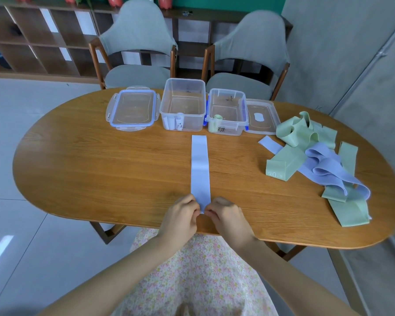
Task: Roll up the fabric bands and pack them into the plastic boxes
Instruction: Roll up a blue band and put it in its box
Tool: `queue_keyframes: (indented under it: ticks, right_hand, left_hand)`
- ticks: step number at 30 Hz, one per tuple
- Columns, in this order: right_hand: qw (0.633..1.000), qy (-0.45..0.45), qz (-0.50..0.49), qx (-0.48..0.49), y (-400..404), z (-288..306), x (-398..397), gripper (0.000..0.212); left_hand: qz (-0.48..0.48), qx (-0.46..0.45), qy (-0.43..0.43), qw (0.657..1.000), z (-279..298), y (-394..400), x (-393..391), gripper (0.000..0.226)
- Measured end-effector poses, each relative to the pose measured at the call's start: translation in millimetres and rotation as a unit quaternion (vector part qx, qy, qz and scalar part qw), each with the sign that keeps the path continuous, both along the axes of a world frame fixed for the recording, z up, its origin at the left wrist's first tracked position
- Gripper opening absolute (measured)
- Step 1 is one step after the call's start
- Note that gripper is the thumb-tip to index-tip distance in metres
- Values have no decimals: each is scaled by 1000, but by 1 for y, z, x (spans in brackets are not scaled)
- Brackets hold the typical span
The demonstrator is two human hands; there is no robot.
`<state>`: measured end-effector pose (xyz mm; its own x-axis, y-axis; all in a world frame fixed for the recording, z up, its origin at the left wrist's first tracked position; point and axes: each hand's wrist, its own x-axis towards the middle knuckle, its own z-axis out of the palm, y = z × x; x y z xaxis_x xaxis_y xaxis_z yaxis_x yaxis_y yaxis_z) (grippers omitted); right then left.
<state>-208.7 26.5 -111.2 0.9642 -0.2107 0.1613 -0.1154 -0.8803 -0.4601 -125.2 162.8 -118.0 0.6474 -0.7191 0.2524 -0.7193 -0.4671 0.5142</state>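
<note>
A pale blue fabric band [200, 165] lies flat and straight on the wooden table [100, 169], running from near the boxes toward me. My left hand [181, 216] and my right hand [225, 216] pinch its near end from either side at the table's front edge. Two clear plastic boxes stand at the back: the left box [183, 104] holds pale rolled bands at its front, the right box [227, 111] holds a green roll. A loose heap of green and blue bands [317, 160] lies on the right.
One clear lid with blue clips [132, 109] lies left of the boxes, another lid [261, 117] right of them. Two grey chairs [137, 46] stand behind the table. A grey wall is at the right, shelves at the back.
</note>
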Motion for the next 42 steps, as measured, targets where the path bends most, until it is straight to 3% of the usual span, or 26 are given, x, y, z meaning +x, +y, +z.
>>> queue_keyframes:
  ticks: [5,11,15,20,29,33,42]
  right_hand:
    - [1000,0,-2,-22,1,-2,-3,18]
    - [996,-36,-70,46,5,-2,4,6]
    - [995,-22,-96,32,10,-3,3,13]
    - [995,-16,-103,4,19,-1,-1,11]
    - [976,-39,-200,76,26,3,6,2]
    - [979,3,-195,56,28,7,7,14]
    - [975,6,-209,75,29,9,12,12]
  left_hand:
    - [68,-37,56,995,-4,-2,-3,13]
    - [132,-43,54,989,3,-6,-6,20]
    - [129,12,-4,992,3,-8,-16,15]
    - [147,37,16,988,-1,-9,-21,7]
    - [229,-2,61,971,14,-18,-27,9]
    - [244,-9,76,967,10,-20,-26,9]
    - [269,-19,90,959,14,-27,-31,15]
